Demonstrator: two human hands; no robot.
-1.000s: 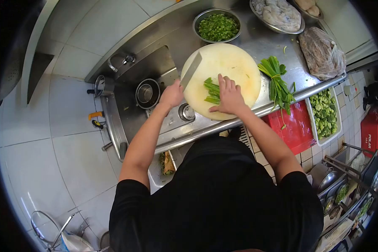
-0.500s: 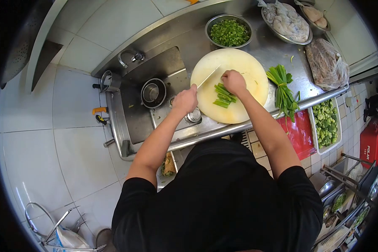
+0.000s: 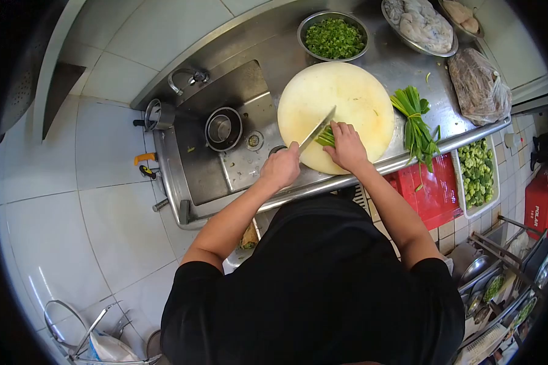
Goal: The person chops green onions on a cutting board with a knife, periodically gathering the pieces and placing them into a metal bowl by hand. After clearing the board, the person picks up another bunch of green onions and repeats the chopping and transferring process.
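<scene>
Knife (image 3: 317,129) in left hand (image 3: 281,167), greens (image 3: 326,137) under right hand (image 3: 348,146)

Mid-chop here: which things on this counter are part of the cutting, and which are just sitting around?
In use: cleaver in left hand; green stalks under right hand; cutting board.

Lying about: tied greens bundle, bowl of chopped greens, plastic bag, pot in sink.

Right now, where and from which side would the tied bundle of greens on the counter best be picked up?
Grip the tied bundle of greens at its band, near the pale stem end, coming from above: the tie holds the stalks together there, while the leafy ends splay loose toward the counter's front edge.
</scene>
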